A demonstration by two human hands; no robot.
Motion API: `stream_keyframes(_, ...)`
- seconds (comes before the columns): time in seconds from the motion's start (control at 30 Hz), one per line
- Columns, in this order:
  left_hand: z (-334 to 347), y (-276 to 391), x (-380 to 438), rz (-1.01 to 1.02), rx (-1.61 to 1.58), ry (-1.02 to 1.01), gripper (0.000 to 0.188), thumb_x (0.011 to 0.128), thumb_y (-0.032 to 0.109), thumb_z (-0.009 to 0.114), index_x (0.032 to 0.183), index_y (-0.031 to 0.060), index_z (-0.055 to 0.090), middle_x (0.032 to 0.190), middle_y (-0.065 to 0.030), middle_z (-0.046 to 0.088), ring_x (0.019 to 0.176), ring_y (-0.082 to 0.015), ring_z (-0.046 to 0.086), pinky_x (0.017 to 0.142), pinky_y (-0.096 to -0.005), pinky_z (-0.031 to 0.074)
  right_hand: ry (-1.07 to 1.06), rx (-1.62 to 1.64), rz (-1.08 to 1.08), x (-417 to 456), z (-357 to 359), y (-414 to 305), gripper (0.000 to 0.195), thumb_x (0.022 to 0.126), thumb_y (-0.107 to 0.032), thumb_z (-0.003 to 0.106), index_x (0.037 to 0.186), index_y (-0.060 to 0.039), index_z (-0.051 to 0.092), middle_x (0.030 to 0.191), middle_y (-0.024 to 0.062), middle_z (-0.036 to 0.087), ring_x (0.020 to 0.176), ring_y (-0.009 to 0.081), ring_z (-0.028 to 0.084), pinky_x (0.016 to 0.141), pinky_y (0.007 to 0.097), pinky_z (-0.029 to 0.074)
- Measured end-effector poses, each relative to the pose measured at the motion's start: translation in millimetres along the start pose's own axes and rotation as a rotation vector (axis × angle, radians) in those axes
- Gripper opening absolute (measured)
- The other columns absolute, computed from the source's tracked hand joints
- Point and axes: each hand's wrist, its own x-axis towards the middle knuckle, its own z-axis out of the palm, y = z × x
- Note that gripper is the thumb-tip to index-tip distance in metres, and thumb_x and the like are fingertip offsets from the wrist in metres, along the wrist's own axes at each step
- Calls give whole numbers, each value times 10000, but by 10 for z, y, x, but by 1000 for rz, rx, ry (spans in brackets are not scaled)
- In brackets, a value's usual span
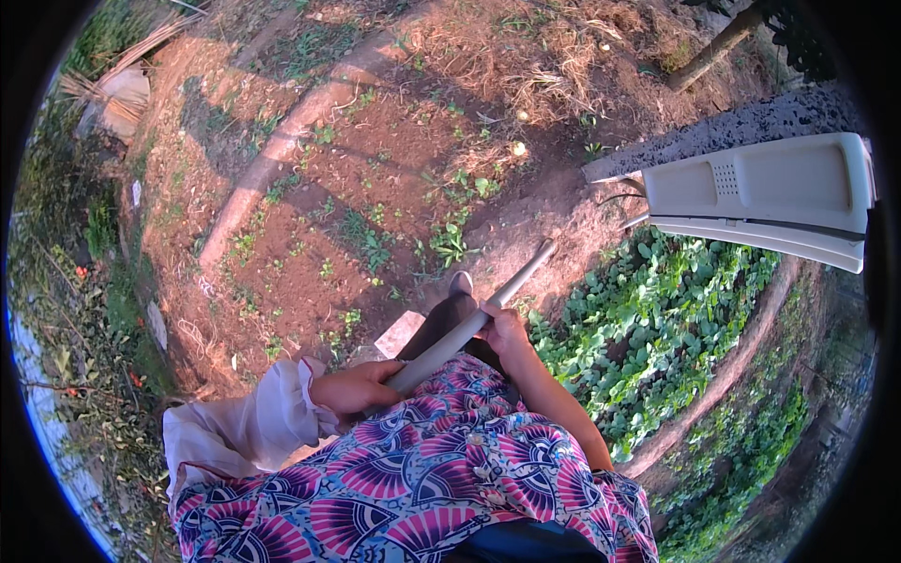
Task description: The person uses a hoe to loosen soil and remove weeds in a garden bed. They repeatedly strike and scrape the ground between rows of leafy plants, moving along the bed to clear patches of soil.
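Both hands grip a long grey pole (443, 348), perhaps a pipe, that slants across the front of my body. My left hand (359, 387), below a sheer white sleeve, wraps its near end by my waist. Farther along, my right hand (503, 329) closes around it, the forearm bare. Beyond that hand the pole reaches over bare soil, and its far end (548, 245) looks darker. Whether that end touches the ground I cannot tell. Under the pole are a dark trouser leg and one shoe (461, 283).
Leafy green plants (654, 317) grow densely on the right. A white plastic casing (760, 186) stands beside a mottled post (732, 130). Ahead lies a reddish soil bed (338, 232) with scattered seedlings and a raised earth ridge (260, 172). A pale block (400, 333) lies near my feet.
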Motion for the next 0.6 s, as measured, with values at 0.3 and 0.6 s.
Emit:
stream_keyframes(0.3,-260,116,-267,116,-1,6,603,866,89,590,1381,4,288,1290,-109,480,1118,-144,492,961,-291,404,-15,-42,8,54,419,-244,180,843,-120,569,929,35,532,800,161,619,705,292,640,629,416,559)
stream_keyframes(0.6,-433,378,151,396,202,133,488,805,78,623,1254,81,434,1009,-90,591,928,-123,544,787,-278,453,7,43,-73,503,665,-918,208,797,-88,600,969,6,530,795,124,591,686,262,610,668,406,551)
